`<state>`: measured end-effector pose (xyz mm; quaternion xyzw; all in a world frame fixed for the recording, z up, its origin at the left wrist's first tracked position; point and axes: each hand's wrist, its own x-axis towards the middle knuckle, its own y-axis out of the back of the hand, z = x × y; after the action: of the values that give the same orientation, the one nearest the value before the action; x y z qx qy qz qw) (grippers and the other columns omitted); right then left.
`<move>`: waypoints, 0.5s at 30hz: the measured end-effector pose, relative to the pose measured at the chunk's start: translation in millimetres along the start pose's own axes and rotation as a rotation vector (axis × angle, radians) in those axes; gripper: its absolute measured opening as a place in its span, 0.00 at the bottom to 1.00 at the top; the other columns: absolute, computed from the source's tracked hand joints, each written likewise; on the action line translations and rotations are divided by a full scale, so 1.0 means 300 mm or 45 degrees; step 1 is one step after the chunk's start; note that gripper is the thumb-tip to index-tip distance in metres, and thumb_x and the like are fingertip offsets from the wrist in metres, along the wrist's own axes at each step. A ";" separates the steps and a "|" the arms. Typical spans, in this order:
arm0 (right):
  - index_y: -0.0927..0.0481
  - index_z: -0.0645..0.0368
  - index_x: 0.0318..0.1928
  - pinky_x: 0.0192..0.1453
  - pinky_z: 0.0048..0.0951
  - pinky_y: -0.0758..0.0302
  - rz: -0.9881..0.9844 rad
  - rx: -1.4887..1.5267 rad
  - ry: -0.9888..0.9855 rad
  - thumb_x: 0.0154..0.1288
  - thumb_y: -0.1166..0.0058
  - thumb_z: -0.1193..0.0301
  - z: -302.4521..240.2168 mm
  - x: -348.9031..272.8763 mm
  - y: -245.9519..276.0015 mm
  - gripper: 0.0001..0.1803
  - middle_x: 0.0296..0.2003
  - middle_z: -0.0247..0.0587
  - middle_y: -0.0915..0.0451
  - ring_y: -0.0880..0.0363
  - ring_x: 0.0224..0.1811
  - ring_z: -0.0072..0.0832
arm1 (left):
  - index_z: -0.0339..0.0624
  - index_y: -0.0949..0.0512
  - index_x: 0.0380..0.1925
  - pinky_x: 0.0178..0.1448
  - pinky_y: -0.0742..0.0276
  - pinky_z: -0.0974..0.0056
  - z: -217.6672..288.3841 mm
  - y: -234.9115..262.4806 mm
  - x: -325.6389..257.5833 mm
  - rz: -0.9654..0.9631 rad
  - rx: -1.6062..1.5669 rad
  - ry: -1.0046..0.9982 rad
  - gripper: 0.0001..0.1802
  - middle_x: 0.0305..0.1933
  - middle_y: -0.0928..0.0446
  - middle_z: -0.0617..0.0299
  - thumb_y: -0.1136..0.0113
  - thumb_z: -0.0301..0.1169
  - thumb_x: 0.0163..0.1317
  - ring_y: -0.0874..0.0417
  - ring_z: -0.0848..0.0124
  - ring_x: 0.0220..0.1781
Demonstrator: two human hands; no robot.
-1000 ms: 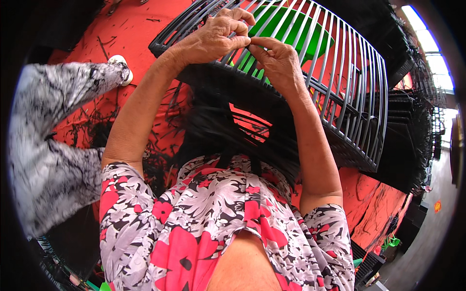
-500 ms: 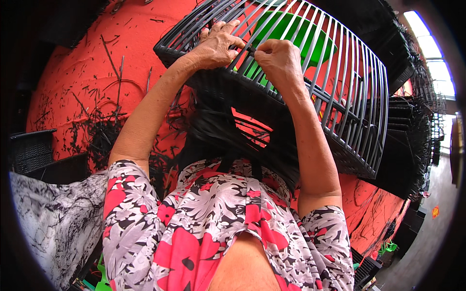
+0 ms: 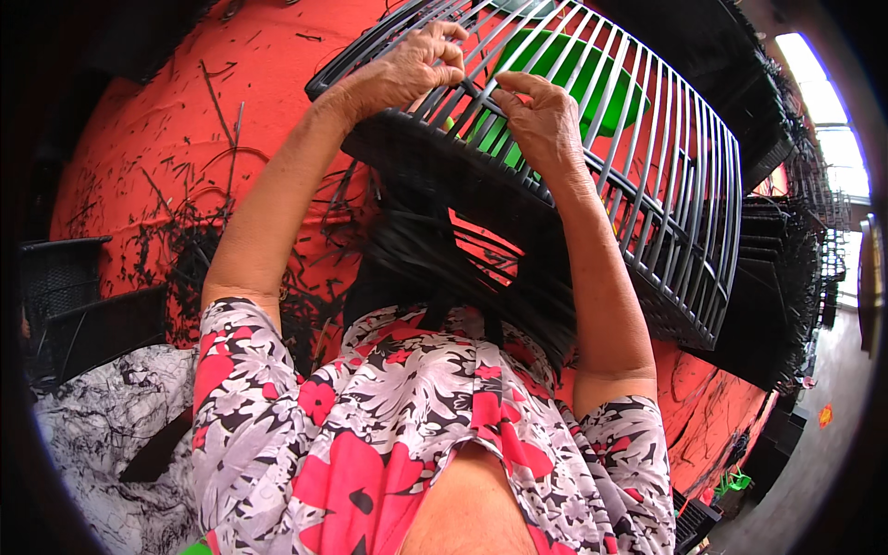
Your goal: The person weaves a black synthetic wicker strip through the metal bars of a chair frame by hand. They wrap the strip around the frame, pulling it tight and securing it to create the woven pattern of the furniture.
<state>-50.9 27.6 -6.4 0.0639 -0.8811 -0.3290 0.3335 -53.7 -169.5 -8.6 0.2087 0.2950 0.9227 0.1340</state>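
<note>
A curved frame of grey and black slats (image 3: 696, 194), its lower side woven in black, tilts in front of me. A black strip (image 3: 650, 205) crosses the slats and passes between my hands. At the upper left of the slats is my left hand (image 3: 407, 72), its fingers curled and thumb near the strip's end; what they grip is hard to see. My right hand (image 3: 543, 118) is bent over the slats to its right, thumb and forefinger closed at the strip. The slats partly hide what lies behind them.
Behind the slats stands a bright green plastic tub (image 3: 599, 83). Black strip scraps (image 3: 208, 245) litter the red floor covering (image 3: 162, 139) at left. Dark woven panels (image 3: 65, 287) stand at the left edge; more black woven pieces (image 3: 772, 268) are stacked at right.
My left hand has gone from spread fingers over the slats to curled fingers, a little higher. My right hand's fingers have shifted slightly on the slats. The view has shifted a little.
</note>
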 end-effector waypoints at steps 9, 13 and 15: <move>0.21 0.64 0.32 0.23 0.18 0.30 -0.368 0.718 -0.522 0.57 0.44 0.68 -0.032 0.015 -0.018 0.10 0.21 0.33 0.24 0.29 0.20 0.15 | 0.37 0.26 0.31 0.57 0.36 0.63 0.050 0.046 -0.028 -0.059 -0.118 -0.073 0.07 0.52 0.33 0.57 0.46 0.30 0.58 0.32 0.64 0.53; 0.23 0.66 0.27 0.19 0.21 0.29 -0.302 0.544 -0.666 0.55 0.44 0.69 -0.049 0.021 -0.030 0.11 0.17 0.35 0.25 0.28 0.15 0.18 | 0.42 0.26 0.41 0.65 0.44 0.61 -0.007 -0.004 -0.052 0.166 0.001 -0.005 0.10 0.56 0.35 0.57 0.48 0.27 0.59 0.39 0.65 0.63; 0.23 0.67 0.26 0.16 0.22 0.29 -0.254 0.501 -0.773 0.54 0.45 0.69 -0.066 0.038 -0.020 0.12 0.15 0.36 0.26 0.27 0.12 0.20 | 0.46 0.25 0.41 0.65 0.45 0.57 -0.069 -0.047 -0.066 0.232 0.423 0.077 0.13 0.59 0.38 0.55 0.46 0.27 0.54 0.41 0.59 0.64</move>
<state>-47.9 8.6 7.1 0.1119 -0.9757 -0.1882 0.0046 -44.0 -175.9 -38.4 0.2258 0.4271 0.8755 0.0048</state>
